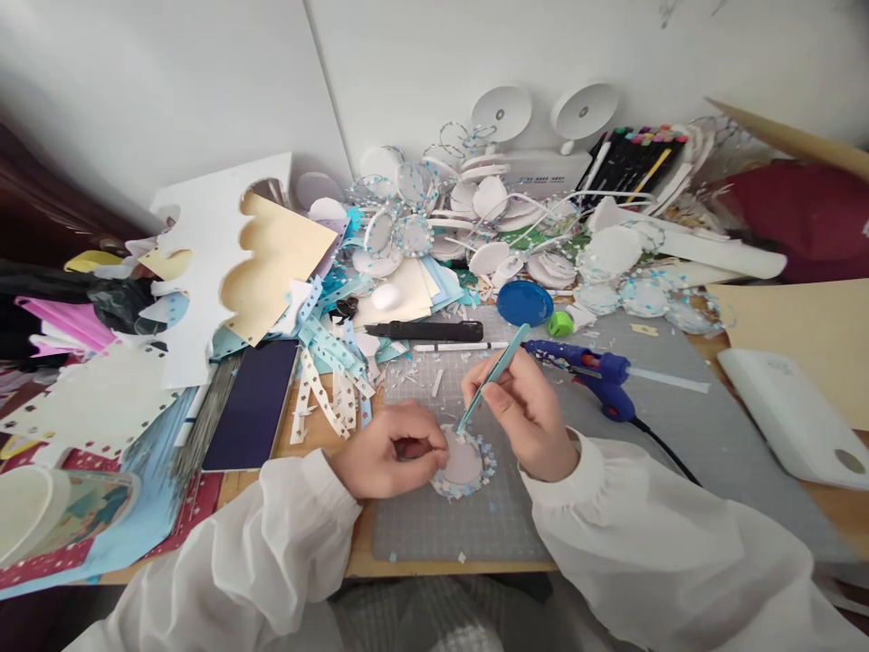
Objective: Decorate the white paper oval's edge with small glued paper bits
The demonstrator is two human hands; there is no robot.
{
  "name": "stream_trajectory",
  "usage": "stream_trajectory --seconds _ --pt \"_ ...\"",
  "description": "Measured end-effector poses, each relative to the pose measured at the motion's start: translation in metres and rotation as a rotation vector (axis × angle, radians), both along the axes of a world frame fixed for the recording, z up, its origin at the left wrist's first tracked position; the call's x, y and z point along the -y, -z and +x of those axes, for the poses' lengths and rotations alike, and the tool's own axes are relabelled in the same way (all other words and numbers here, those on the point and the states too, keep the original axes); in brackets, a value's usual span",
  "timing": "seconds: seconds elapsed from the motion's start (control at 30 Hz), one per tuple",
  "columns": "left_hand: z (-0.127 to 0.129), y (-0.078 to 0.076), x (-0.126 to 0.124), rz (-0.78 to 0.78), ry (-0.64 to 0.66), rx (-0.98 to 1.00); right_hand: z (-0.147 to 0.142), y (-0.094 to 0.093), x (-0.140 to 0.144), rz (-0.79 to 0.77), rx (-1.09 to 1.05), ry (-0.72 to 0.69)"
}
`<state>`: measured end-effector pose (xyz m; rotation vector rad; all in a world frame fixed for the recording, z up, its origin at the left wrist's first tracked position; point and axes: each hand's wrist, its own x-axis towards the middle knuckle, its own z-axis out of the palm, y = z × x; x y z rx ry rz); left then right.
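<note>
Paper disc (463,460) looking matt, confetti-rough rim; tweezers (490,380) showing smooth teal finish; glue gun (589,369) looking glossy blue plastic; cutting mat (448,521) sitting matt grey, wooden desk (309,435) peeking underneath.

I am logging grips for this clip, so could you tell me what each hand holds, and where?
The right hand grips teal tweezers near mid-length; the left hand pinches the left edge of a round paper disc.

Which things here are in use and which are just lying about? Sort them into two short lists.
In use:
left hand pinning the paper disc
right hand holding teal tweezers, tip at the disc's star-trimmed rim
grey cutting mat under the disc

Lying about:
blue glue gun
black craft knife
white pen
blue lid
marker set
punched paper strips
</note>
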<state>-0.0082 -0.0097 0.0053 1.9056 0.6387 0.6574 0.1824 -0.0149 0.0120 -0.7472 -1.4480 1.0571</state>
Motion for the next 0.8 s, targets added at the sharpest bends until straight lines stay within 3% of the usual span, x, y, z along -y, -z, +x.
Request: stream_trajectory --seconds 0.27,0.8 --pt "-0.0024 -0.0018 0.0013 -0.242 -0.026 0.004 -0.0015 0.0009 0.0006 0.026 0.031 -0.015" --pt "-0.0011 -0.0006 0.0024 -0.29 -0.028 0.07 -0.0014 0.0018 0.0002 0.029 0.07 -0.03"
